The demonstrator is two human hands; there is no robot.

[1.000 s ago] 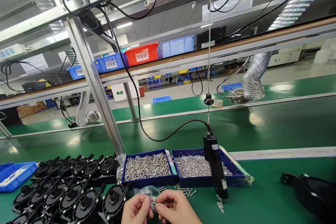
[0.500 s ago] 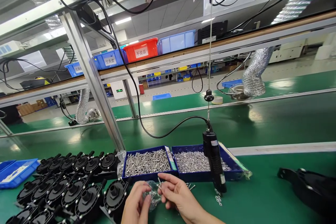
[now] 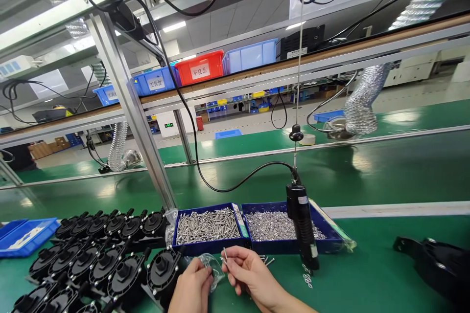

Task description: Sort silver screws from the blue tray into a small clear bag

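Note:
My left hand (image 3: pixel 193 283) is closed on a clear plastic bag (image 3: pixel 216 270), which bulges out past the fingertips on its right side. Between thumb and fingers of my right hand (image 3: pixel 245 274) is a small silver screw (image 3: pixel 224 256), pointing up. The two hands are close together but apart. Behind them stand a blue bin of screws (image 3: pixel 207 226) and a blue bin of nuts or washers (image 3: pixel 270 226). A black electric screwdriver (image 3: pixel 303 225) hangs from a cord in front of the second bin.
Rows of round black housings (image 3: pixel 125 274) fill the left of the green bench. Another black part (image 3: pixel 433 264) lies at the right. Loose screws (image 3: pixel 267 260) and small metal rings (image 3: pixel 307 276) lie before the bins. A metal post (image 3: pixel 128 107) rises behind.
My left hand has closed more around the bag and drawn slightly away from my right hand. The screw in my right fingers stands clear of the bag. The view has shifted slightly.

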